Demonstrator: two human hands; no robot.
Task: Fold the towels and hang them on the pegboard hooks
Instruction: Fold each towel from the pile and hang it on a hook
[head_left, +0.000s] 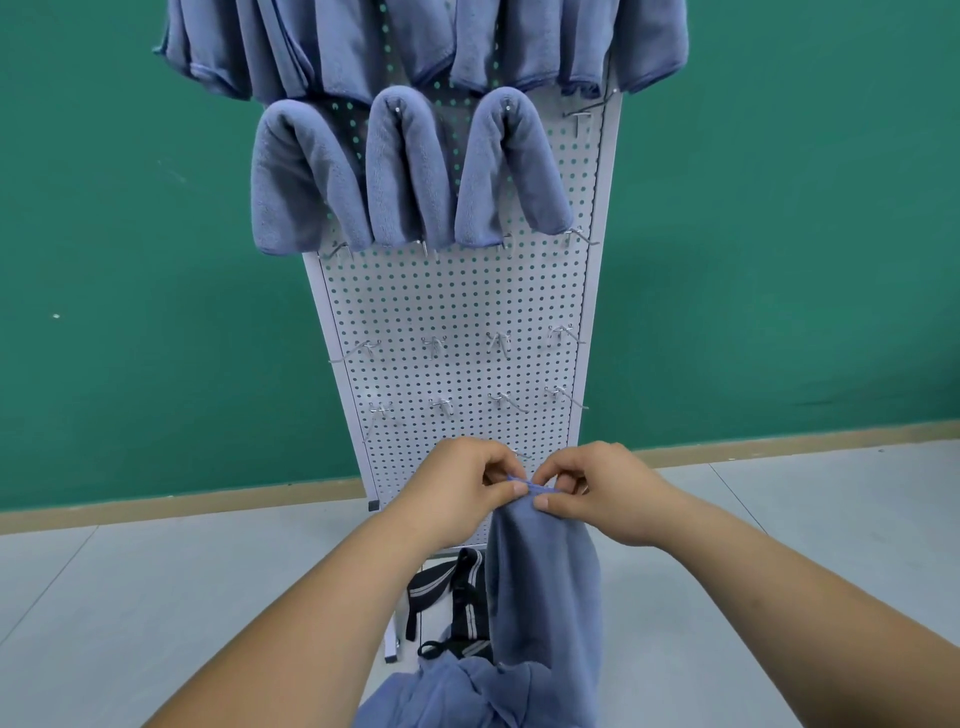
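Starting with the biggest: what's at the back?
— Green wall, a tan skirting along its foot, then pale grey floor.

And in front of that?
— White pegboard, upright on the floor near the wall. Blue top towels hang across its upper part, cut off by the edge of view. Under them are three folded towels side by side, each draped over a hook in an arch with both ends hanging down.

Any hooks bare?
— One, the end hook, at the right of that row. Lower hooks stand in bare rows down the board.

Where's the towel being handled?
— The held towel hangs straight down from both hands in front of the board's lower part. Its bottom end reaches a heap of blue cloth at the lower edge of view.

And the hands?
— The left hand pinches the towel's top edge between thumb and forefinger, the other fingers curled in. The right hand pinches the same edge just beside it, so the thumbs sit close together.

Anything smaller?
— Black straps with white stripes lie on the floor by the board's foot, partly behind the held towel. Whether they carry any writing, I cannot tell.
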